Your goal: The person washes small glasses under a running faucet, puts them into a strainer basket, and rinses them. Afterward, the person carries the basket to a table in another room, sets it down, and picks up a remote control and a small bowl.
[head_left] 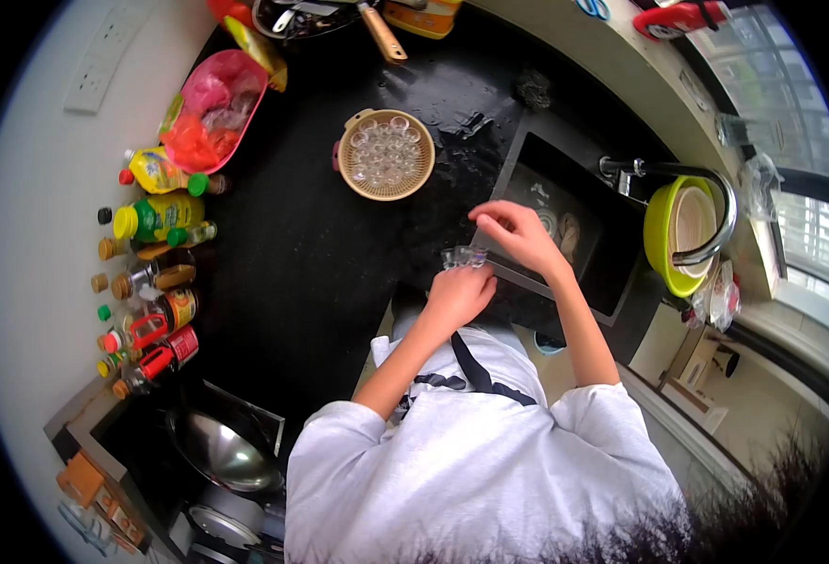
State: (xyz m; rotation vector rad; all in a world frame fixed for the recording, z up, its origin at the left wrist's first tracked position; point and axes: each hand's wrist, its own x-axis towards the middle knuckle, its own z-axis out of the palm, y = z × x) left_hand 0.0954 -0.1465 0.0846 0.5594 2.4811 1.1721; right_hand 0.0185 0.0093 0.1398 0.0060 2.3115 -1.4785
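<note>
Small clear cups (463, 256) stick out at the fingertips of my left hand (461, 299), which is closed around them near the counter's front edge. My right hand (520, 237) hovers over the near left rim of the sink, up and to the right of the cups. Its thumb and fingers are loosely bent and a little apart, with nothing visible between them. On the black counter (292, 235), a round beige basket (384, 193) holds several similar clear cups (386, 155).
The dark sink (612, 249) has a curved faucet (726, 202) and a green basin (659, 235) beside it. Bottles (165, 216) line the left wall below a pink basket (254, 89). A pan (292, 23) lies at the back and a wok (221, 451) at the lower left.
</note>
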